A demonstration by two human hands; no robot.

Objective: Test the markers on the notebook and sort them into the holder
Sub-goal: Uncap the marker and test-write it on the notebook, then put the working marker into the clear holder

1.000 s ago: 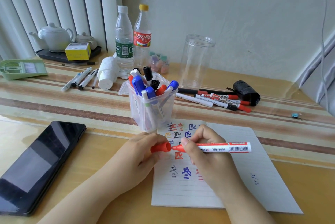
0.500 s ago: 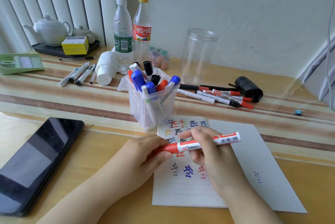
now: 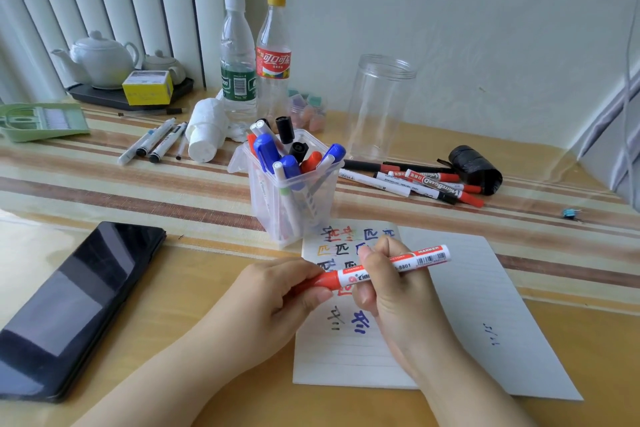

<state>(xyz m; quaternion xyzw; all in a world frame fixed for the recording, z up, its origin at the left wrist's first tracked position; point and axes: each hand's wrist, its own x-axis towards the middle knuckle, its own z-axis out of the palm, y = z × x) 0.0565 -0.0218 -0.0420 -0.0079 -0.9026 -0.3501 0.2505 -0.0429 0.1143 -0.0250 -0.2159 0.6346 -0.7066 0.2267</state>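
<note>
Both hands grip one red marker above the notebook — the left hand pinches its red cap end, the right hand curls round the white barrel. Just beyond stands the holder, full of markers — more loose markers lie to its right.

Red-and-white marker, brown-striped tablecloth, black phone.
</note>
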